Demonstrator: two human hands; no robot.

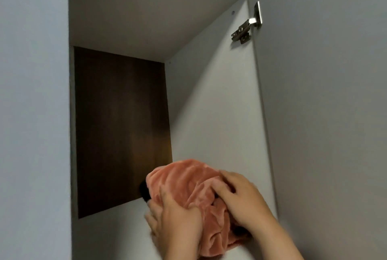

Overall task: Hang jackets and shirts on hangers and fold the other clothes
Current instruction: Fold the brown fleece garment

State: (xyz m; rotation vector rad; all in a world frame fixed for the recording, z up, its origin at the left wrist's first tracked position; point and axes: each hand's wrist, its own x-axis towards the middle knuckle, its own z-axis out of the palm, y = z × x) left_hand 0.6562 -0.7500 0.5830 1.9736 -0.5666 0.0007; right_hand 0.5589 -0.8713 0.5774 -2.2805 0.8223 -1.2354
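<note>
A soft salmon-pink garment [186, 180], bunched into a rounded bundle, rests on the white shelf [113, 230] inside an open cupboard, near its right wall. My left hand [178, 220] grips the bundle's lower left side. On the bundle's right sits my right hand [238, 197], fingers curled into the fabric. Something dark shows behind the bundle's left edge and under its right; I cannot tell what it is.
The cupboard has a dark brown back panel [121, 130], a white right wall [213, 102] and a white ceiling board. Its open door [324, 102] stands at the right on a metal hinge [247, 26]. A pale panel [33, 113] borders the left.
</note>
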